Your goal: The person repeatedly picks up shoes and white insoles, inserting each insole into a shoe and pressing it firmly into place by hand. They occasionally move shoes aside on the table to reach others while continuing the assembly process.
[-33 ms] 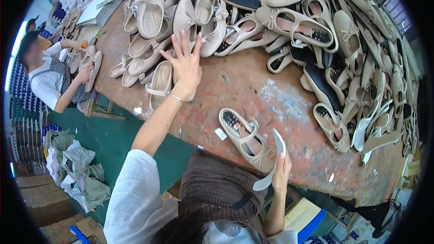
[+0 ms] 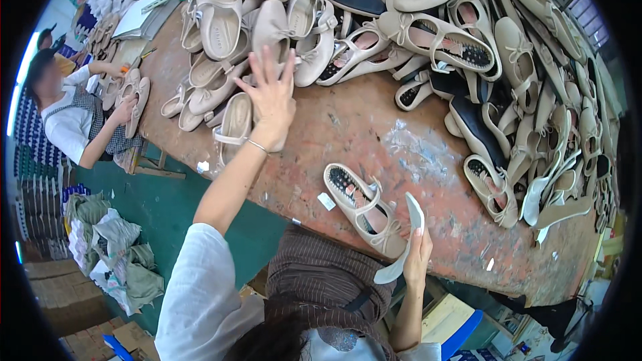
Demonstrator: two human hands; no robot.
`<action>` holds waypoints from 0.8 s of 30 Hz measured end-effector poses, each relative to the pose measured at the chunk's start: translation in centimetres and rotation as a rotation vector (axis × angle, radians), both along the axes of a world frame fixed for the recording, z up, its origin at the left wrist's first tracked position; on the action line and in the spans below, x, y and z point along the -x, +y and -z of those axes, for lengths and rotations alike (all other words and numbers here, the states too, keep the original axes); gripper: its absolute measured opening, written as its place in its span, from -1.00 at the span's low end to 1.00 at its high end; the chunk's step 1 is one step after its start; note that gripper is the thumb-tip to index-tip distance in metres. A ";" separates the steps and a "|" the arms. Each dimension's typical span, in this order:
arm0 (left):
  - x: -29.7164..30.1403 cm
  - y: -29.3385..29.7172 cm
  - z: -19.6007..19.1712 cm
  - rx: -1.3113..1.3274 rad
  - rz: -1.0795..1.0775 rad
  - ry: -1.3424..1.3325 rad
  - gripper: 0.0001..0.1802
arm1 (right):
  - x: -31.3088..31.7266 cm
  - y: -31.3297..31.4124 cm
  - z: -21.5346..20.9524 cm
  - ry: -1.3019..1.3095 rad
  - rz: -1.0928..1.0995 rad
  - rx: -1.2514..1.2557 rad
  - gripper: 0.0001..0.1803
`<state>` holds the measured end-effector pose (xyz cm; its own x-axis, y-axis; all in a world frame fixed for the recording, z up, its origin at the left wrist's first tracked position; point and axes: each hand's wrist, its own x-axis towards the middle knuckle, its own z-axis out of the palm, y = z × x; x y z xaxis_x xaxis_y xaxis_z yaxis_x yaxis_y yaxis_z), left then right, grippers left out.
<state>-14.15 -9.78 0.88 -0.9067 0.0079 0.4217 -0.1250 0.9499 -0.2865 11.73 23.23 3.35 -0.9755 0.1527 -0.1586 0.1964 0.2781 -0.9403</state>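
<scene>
The left hand lies flat with spread fingers on a beige strapped shoe at the pile's edge, while the right hand pinches a thin white insole beside a single beige shoe, probably ready for inserting, which needs careful alignment.

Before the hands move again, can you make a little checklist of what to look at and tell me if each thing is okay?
1. Left hand spread flat on the heap of beige strappy flat shoes: ok.
2. Left hand gripping a shoe: not ok, fingers open.
3. Right hand holding the thin pale curved insole: ok.
4. Single beige shoe with dotted lining lying apart on the worn reddish-brown worktable: ok.
5. Insole inside that shoe: not ok, it is outside, beside the shoe.
6. Insole's size matches the shoe: cannot tell.
</scene>
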 end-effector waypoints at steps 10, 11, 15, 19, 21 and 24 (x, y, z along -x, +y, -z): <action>9.2 -13.0 -4.7 -0.095 -0.083 0.116 0.27 | 4.0 2.1 -0.9 -0.118 0.038 -0.089 -0.54; 10.2 -14.6 -4.4 -0.094 -0.124 0.087 0.28 | 4.1 2.2 -0.7 -0.080 0.075 -0.099 -0.54; 12.2 -22.3 -3.9 -0.141 -0.195 0.103 0.38 | 4.2 2.5 1.1 -0.231 0.144 0.064 -0.46; 14.6 -25.6 -4.6 -0.096 -0.408 0.076 0.33 | 4.0 3.2 2.7 -0.136 0.128 -0.009 -0.44; 15.3 -25.8 -3.8 -0.048 -0.457 0.159 0.21 | 3.8 3.6 3.2 -0.136 0.127 0.015 -0.43; 14.8 -24.9 -2.7 -0.022 -0.334 0.237 0.07 | 4.1 3.7 2.8 -0.186 0.179 0.124 -0.42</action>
<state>-28.93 -34.71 3.58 -0.7356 -0.2820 0.6159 -0.4876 0.8515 -0.1926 7.61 26.92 0.51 -0.8872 0.2883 -0.3602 0.4040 0.1088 -0.9082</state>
